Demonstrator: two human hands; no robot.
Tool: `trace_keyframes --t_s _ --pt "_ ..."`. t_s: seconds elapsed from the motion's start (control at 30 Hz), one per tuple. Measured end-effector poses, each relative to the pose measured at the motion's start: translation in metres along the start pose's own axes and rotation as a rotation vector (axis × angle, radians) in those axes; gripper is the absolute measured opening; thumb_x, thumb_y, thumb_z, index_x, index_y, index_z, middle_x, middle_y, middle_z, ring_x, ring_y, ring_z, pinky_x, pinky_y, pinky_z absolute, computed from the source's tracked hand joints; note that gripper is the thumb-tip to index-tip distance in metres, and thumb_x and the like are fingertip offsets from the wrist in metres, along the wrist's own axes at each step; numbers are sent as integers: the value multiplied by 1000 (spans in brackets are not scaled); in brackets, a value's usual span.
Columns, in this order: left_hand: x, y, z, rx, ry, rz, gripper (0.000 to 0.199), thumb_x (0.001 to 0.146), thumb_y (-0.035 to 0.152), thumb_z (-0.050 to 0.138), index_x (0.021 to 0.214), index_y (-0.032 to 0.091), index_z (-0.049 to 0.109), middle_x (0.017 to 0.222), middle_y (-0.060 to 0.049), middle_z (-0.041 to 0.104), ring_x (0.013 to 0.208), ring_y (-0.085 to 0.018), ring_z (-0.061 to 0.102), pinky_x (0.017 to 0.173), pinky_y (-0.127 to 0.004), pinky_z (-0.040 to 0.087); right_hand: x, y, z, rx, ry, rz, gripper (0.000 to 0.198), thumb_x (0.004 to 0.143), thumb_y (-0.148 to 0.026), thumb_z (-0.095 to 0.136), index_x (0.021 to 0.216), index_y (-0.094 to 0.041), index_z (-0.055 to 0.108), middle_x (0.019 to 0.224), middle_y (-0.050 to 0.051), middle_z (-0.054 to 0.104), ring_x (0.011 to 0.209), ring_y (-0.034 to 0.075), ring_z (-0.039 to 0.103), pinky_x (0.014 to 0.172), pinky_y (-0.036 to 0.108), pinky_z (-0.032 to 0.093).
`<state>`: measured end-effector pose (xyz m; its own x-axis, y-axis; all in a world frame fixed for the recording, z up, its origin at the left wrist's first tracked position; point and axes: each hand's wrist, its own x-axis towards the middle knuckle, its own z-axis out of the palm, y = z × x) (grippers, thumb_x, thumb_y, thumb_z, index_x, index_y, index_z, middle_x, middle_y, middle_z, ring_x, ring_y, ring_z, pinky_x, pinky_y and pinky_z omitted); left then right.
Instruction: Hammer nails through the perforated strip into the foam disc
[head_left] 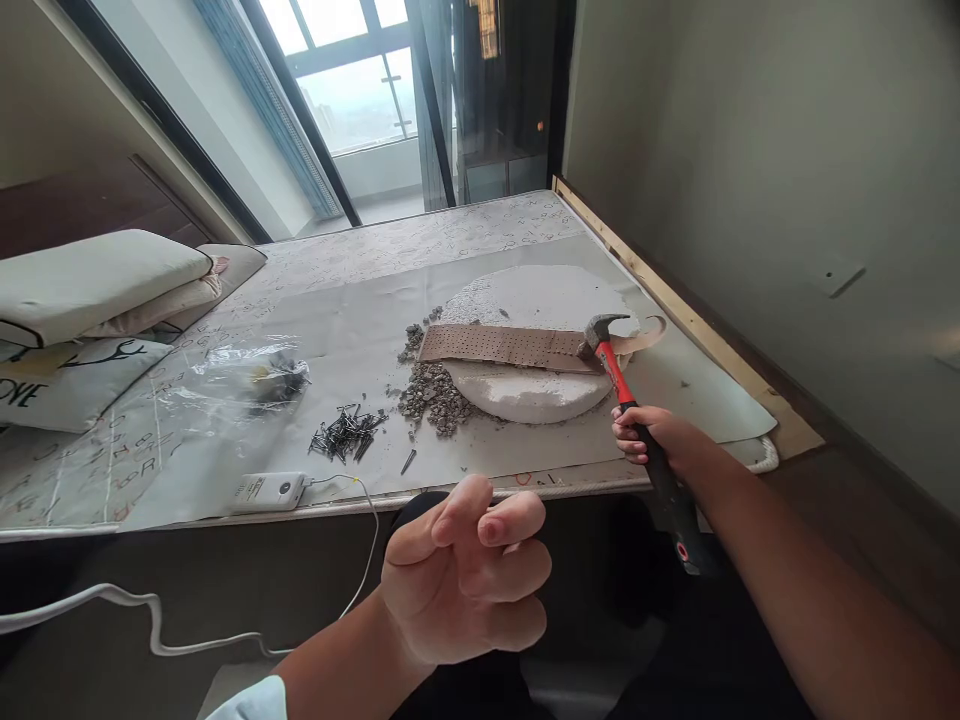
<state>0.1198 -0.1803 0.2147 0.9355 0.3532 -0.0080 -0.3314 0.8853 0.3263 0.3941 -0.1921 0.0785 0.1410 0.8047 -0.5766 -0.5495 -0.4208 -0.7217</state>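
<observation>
My right hand (649, 435) grips a claw hammer (616, 378) with a red and black handle. The hammer's head rests at the right end of a brown strip (495, 345) marked with rows of small dots or holes. That strip lies across a round, white, rough-topped slab (525, 398). In front of the bed edge, my left hand (469, 575) is raised with its palm side towards me and its fingers curled in; nothing shows in it. A pile of dark nails (346, 433) lies left of the slab, with one loose nail (408, 461) nearer me.
Grey rubble (435, 398) is heaped along the slab's left side. Clear plastic wrapping (225, 375) and a white device (270, 490) with a cable lie on the sheet-covered mattress. Folded bedding (105, 280) sits at left; a wooden rail (675, 310) and wall bound the right.
</observation>
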Motion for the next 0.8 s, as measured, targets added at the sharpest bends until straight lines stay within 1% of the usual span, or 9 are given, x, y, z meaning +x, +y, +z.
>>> trace_keyframes --t_s 0.1,0.3,0.43,0.5,0.6,0.7,0.8 --pt "-1 0 -2 -18 -7 2 27 73 31 63 57 19 45 67 1 39 43 -5 20 37 -19 21 0 1 0 3 3 0 16 59 -14 50 68 -21 39 45 -8 34 33 5 28 33 18 18" --pt "-2 0 -4 67 85 11 34 68 32 67 54 18 39 65 1 37 44 -5 21 37 -19 21 0 0 1 -7 14 30 15 59 -14 50 67 -21 39 45 -8 34 33 5 28 33 18 18" --pt "-1 -1 -3 22 24 3 33 68 29 67 53 18 40 61 2 34 43 -5 19 36 -18 20 0 0 0 -7 16 36 15 60 -13 50 65 -21 39 45 -8 33 33 5 27 33 18 18" --pt "-2 -2 -5 16 1 10 31 70 32 66 55 19 43 61 2 34 42 -6 19 36 -18 21 1 1 -2 -14 7 47 15 61 -14 51 65 -21 38 45 -8 31 33 5 26 33 19 19" --pt "-5 -5 -9 65 38 45 29 72 38 64 58 21 45 59 2 34 42 -7 19 37 -20 22 2 2 -4 -11 -1 51 15 62 -14 51 65 -21 38 45 -8 31 34 5 26 32 19 19" --pt "-8 -8 -11 103 75 79 28 74 38 61 58 22 45 56 3 33 41 -7 17 37 -21 23 3 3 -5 1 5 34 16 60 -13 51 67 -22 39 45 -8 32 34 6 27 32 19 18" --pt "-8 -9 -10 129 39 92 28 74 39 61 58 22 46 55 4 32 39 -7 19 36 -21 23 3 3 -4 5 13 36 17 60 -13 51 68 -22 39 45 -8 32 34 6 27 32 18 18"
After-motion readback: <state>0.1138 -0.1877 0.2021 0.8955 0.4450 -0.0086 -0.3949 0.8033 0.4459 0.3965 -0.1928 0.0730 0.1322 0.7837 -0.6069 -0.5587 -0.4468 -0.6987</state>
